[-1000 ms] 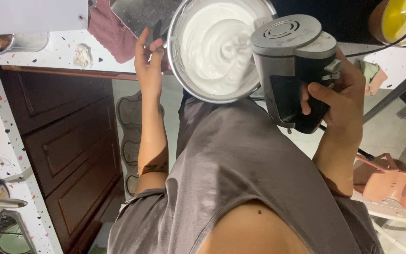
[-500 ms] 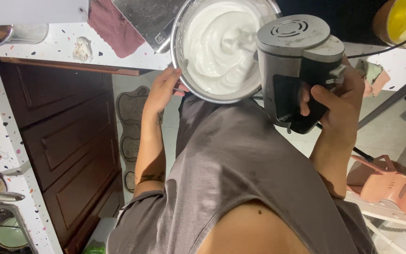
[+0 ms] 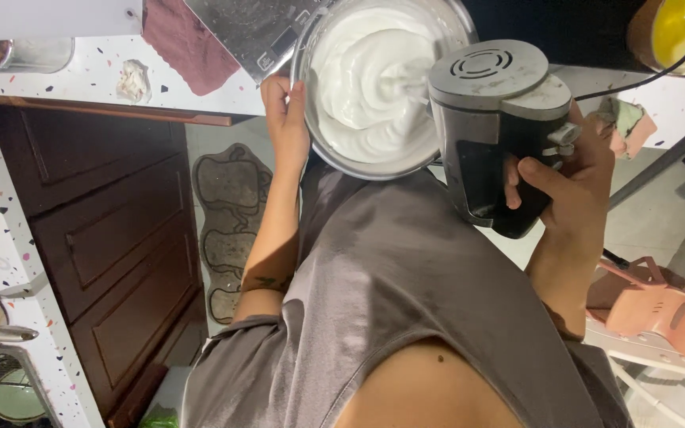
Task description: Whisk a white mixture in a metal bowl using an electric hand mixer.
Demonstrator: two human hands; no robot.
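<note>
Left hand [image 3: 285, 119] has come off the counter edge and now grips the steel bowl [image 3: 334, 150] rim, steadying it. Right hand [image 3: 564, 178] stays clenched round the hand mixer [image 3: 493, 119], beaters buried in white cream [image 3: 370, 79].

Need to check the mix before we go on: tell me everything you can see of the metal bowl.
The metal bowl is round, shiny steel, holding glossy white whipped cream in soft swirls. It sits at the speckled counter's edge. The left hand grips its rim; the hand mixer, held by the right hand, dips into it.
</note>
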